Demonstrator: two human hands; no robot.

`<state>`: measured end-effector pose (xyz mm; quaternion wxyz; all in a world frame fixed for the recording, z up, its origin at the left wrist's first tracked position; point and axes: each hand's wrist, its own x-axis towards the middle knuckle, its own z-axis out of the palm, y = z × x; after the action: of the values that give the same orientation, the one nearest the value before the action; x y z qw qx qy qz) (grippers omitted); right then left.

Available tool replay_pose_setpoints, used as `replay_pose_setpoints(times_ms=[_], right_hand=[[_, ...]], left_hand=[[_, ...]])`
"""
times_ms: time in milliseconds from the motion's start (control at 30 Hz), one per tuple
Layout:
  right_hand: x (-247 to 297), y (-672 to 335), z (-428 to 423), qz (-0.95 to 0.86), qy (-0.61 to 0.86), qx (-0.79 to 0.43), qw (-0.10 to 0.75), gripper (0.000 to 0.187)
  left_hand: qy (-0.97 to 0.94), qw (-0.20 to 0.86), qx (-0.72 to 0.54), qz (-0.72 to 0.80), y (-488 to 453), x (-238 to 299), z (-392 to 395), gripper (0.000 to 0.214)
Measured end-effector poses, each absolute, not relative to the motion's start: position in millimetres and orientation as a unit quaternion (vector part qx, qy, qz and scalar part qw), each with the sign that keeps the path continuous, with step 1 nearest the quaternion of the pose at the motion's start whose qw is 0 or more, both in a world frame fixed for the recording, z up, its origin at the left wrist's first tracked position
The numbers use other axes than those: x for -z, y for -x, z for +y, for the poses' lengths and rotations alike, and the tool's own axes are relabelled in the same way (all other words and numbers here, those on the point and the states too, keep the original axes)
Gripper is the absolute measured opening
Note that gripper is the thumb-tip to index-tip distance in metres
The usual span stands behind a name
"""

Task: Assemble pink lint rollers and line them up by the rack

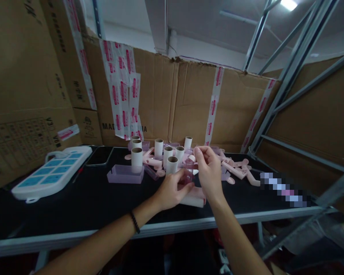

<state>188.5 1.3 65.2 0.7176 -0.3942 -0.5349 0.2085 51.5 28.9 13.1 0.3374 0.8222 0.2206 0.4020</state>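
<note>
Gripping left hand [172,191]: fingers curled round a translucent purple piece [190,175], near centre, above the worktop [88,206].
Right hand [210,168]: fingertips bunched at the piece's top; cannot tell what they grip.
White tubes [137,160]: standing farther back, mostly left.

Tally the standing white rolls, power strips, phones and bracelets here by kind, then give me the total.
Standing white rolls: 8
White power strip: 1
Phone: 1
Dark bracelet: 1
Total: 11
</note>
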Motion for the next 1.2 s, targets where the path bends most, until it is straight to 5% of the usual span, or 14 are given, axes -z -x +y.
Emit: replay_pose_setpoints(times_ms=[433,1200], right_hand=[[-68.4,-198.2,-4.8,-0.524,0.377,-0.264,0.717,0.032],[-63.7,-205.9,10.4,-0.56,0.33,-0.335,0.682,0.033]], left_hand=[[-0.883,0.02,-0.259,0.39,-64.9,-46.9,17.4,0.043],[-0.882,-0.013,-0.228,0.412,-67.3,-39.4,24.7,0.044]])
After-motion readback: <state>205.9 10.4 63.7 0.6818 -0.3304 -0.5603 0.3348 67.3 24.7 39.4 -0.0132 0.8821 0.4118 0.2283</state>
